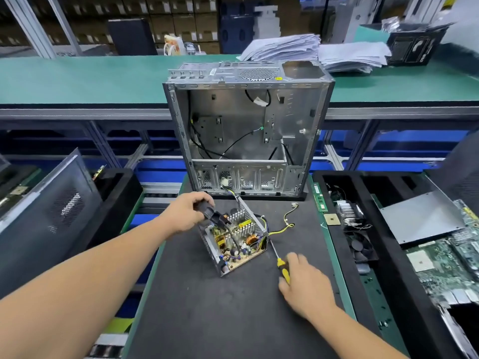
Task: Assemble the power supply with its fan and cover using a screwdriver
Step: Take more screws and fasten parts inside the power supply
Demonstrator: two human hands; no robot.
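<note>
Left hand (185, 214) reaches in from the lower left, forearm stretched across the frame, fingers curled round a black plastic part (211, 213) held over the far left corner of the open metal power supply box (234, 239); can't tell exactly what the part is, black cable runs down from it into the box. Right hand (303, 282) comes in from the lower right, slightly motion-blurred, lying over the yellow-and-black handle of the screwdriver (279, 263); fingers look loosely bent on the handle, whether it's a firm grip I can't tell. Screwdriver shaft points up and left, tip right at the near right corner of the power supply. Power supply sits mid-counter on the dark grey mat-covered counter (233, 320), rotated diagonally, cover off: tan circuit board, silver finned heatsinks, copper coil, capacitors, perforated metal side wall standing on the far side. Yellow and black wire bundle (283, 225) leaves its right side and trails across the mat to a small white connector. Just behind it, an empty silver-grey computer tower chassis (246, 136) stands upright, side open towards the camera, loose black cables inside. Right of the mat, a black foam tray (337, 193) with a black square fan (361, 246), green memory stick and green motherboards.
</note>
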